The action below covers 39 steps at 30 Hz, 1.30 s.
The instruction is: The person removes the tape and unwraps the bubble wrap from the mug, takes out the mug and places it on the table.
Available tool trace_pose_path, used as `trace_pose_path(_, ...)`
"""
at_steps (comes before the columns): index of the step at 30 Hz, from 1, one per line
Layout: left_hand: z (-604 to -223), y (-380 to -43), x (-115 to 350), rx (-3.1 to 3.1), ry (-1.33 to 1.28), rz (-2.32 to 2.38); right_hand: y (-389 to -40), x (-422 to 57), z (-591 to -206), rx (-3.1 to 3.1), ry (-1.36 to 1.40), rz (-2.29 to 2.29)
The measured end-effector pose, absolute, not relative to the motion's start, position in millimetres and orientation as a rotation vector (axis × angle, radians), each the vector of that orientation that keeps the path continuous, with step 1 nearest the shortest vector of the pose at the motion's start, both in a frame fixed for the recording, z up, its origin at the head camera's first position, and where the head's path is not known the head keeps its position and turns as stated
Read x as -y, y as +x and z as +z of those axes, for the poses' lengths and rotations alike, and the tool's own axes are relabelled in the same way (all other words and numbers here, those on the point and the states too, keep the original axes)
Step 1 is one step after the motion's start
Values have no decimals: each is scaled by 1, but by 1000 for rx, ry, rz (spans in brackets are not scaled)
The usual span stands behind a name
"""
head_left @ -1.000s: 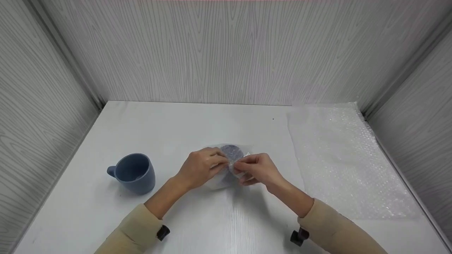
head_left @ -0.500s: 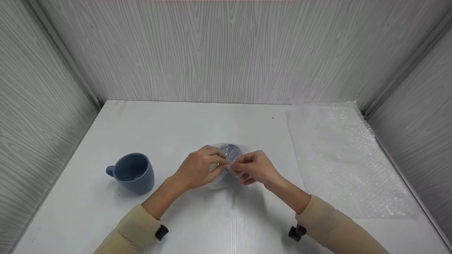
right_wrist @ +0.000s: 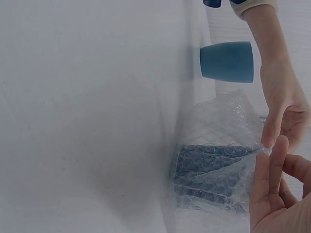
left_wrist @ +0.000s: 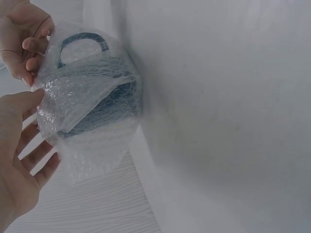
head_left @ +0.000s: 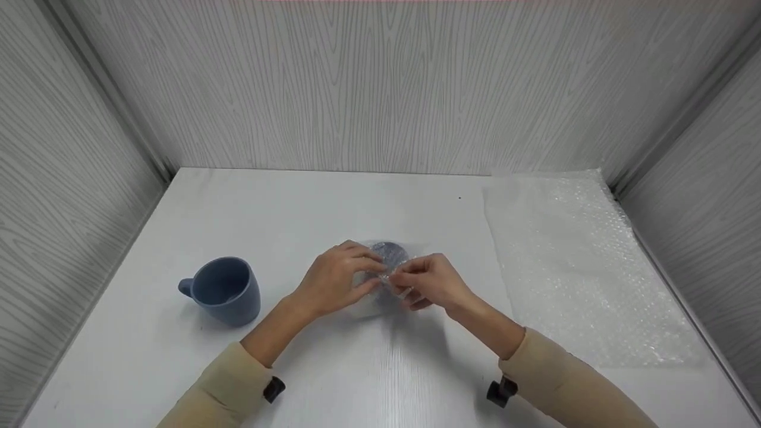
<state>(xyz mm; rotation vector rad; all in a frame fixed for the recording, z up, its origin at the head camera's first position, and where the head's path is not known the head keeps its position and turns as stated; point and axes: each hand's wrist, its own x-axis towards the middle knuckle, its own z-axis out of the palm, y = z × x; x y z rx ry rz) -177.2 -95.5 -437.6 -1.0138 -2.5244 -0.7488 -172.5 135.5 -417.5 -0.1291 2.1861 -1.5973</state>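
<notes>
A blue mug (left_wrist: 114, 104) stands in front of me inside bubble wrap (left_wrist: 92, 150), its handle showing through in the left wrist view. The wrap is gathered over the mug's top, with a folded edge slanting across the side. My right hand (head_left: 434, 282) pinches the gathered wrap between thumb and fingers. At the left of the bundle, my left hand (head_left: 333, 282) has its fingers spread, thumb tip and fingertips right at the plastic. From the head view the hands cover much of the bundle.
A second blue mug (head_left: 229, 297), unwrapped, stands on the white table (head_left: 333, 208) to the left, handle pointing left. A flat sheet of bubble wrap (head_left: 582, 273) covers the right side. Wood-grain panels (head_left: 380, 89) enclose the back and both sides.
My left fingers have loosened and spread from their closer hold on the wrap. The right hand has shifted slightly left, still pinching the plastic.
</notes>
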Motion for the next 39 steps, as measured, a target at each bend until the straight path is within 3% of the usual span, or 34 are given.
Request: trace_pose_path(39,-437,-178,93,2590,-958,-860,-177,-133,-415,-2106,-64,-1604)
